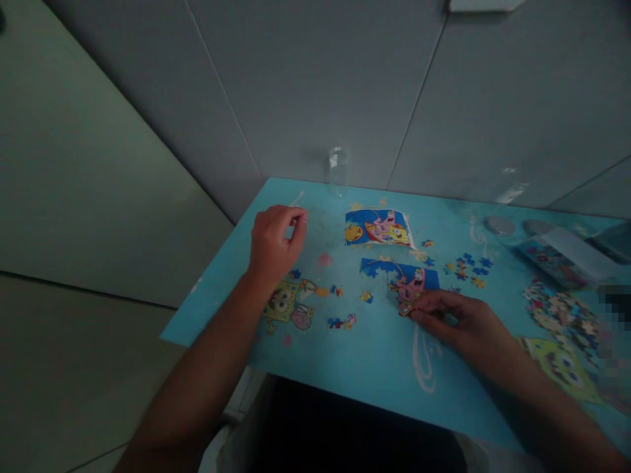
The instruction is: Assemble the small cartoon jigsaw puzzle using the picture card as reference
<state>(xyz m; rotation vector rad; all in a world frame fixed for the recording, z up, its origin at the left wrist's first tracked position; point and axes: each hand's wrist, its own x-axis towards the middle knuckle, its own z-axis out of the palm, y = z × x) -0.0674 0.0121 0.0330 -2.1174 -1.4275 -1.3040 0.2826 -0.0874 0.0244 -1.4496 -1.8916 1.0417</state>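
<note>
blue part-built puzzle (413, 278): mid-table (345, 369), long axis roughly along back edge, lying up-left of right hand (456, 316), the nearer, fingertips pinching its front edge; left hand (276, 240) curled, contents untellable.

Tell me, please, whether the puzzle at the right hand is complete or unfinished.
Unfinished: the puzzle has a jagged, open lower left, and loose pieces lie beside it.

The light is dim and fine detail looks soft

Clear upright container (338, 172), grey panelled wall (315, 85) behind, white fixture (486, 5) above
</note>
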